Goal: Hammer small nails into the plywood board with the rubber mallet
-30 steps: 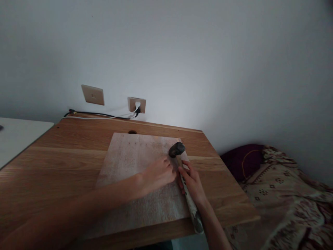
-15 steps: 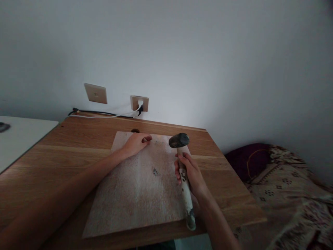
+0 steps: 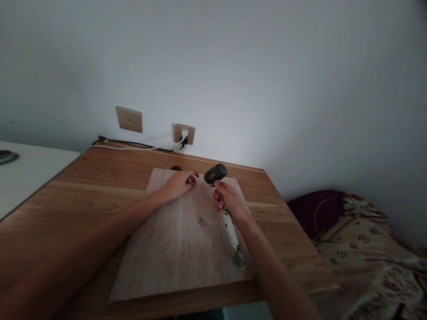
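My right hand [image 3: 231, 202] grips a hammer [image 3: 230, 229] high on its worn, paint-flecked whitish handle. The hammer's dark, blocky head [image 3: 216, 174] is raised over the far right part of a pale wooden board [image 3: 167, 253]. At the board's far edge rests my left hand [image 3: 182, 183], its fingers loosely curved and apart. I see nothing held in them. Small dark specks on the board lie just right of those fingertips, too small to name. Several small metal nails [image 3: 202, 220] lie loose near the middle of the board, between my forearms.
Beneath the board is a wooden table [image 3: 283, 226], set against a white wall. Black and white cables [image 3: 133, 147] run along its back edge to a wall socket [image 3: 183, 134]. A white surface [image 3: 36, 173] adjoins on the left; patterned bedding [image 3: 363, 249] lies to the right.
My right hand has moved the hammer left and away from me, closer to my left hand. My left fingers have opened slightly. The view has shifted a little.
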The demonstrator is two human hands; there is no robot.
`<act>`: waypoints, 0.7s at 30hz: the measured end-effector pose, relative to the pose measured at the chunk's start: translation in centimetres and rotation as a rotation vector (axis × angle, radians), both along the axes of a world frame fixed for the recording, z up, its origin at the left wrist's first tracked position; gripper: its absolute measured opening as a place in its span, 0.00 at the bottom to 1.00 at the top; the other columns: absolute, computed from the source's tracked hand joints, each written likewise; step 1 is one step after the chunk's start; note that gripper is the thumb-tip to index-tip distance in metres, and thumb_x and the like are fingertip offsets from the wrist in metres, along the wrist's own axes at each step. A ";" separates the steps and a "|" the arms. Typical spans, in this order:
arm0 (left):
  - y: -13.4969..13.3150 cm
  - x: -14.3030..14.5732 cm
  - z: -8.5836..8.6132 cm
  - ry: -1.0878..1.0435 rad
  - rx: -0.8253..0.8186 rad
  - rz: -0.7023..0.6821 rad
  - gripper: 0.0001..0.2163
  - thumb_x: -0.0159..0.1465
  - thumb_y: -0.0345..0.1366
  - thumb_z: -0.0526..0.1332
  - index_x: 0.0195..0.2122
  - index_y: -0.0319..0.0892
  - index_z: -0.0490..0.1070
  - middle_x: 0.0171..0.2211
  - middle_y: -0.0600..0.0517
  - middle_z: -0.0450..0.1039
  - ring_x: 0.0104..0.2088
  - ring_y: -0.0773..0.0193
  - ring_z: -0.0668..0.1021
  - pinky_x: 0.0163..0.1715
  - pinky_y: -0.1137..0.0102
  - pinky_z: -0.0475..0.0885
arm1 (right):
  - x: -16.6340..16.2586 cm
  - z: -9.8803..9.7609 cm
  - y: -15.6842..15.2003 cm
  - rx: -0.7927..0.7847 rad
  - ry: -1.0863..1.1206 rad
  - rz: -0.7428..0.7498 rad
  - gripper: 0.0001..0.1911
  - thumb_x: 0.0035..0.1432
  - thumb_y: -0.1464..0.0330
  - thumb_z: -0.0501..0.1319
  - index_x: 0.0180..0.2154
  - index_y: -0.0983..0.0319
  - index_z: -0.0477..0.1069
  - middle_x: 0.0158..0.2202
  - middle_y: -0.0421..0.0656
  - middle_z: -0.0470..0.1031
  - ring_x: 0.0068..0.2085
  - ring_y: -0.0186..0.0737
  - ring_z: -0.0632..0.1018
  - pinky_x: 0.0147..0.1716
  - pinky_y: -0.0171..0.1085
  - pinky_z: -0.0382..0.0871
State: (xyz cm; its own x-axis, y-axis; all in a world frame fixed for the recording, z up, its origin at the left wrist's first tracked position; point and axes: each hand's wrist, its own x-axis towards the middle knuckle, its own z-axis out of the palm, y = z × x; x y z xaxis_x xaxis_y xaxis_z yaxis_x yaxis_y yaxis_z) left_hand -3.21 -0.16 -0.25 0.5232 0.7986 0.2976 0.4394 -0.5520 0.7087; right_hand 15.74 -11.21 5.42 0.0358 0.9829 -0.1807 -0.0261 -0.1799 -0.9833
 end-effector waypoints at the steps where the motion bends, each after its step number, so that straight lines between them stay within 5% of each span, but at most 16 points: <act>1: 0.0 0.0 0.0 -0.017 -0.015 -0.005 0.16 0.60 0.27 0.63 0.50 0.41 0.75 0.37 0.50 0.83 0.34 0.62 0.82 0.40 0.67 0.75 | -0.2 0.1 0.3 0.017 -0.042 0.015 0.19 0.56 0.51 0.64 0.37 0.59 0.65 0.21 0.30 0.63 0.15 0.28 0.62 0.10 0.30 0.54; 11: 0.0 0.0 0.0 -0.065 -0.045 0.024 0.23 0.57 0.22 0.63 0.55 0.38 0.72 0.36 0.49 0.82 0.34 0.61 0.83 0.36 0.69 0.75 | -2.1 -0.8 1.7 0.048 -0.419 0.128 0.14 0.66 0.56 0.58 0.33 0.57 0.61 0.20 0.33 0.66 0.14 0.29 0.65 0.10 0.29 0.56; 21: 0.0 -0.2 0.3 -0.056 -0.043 0.010 0.23 0.54 0.22 0.63 0.52 0.37 0.72 0.36 0.49 0.81 0.34 0.59 0.82 0.35 0.70 0.74 | -2.4 -1.4 1.1 0.047 -0.448 0.161 0.15 0.68 0.55 0.56 0.33 0.57 0.60 0.17 0.31 0.64 0.12 0.29 0.63 0.09 0.29 0.55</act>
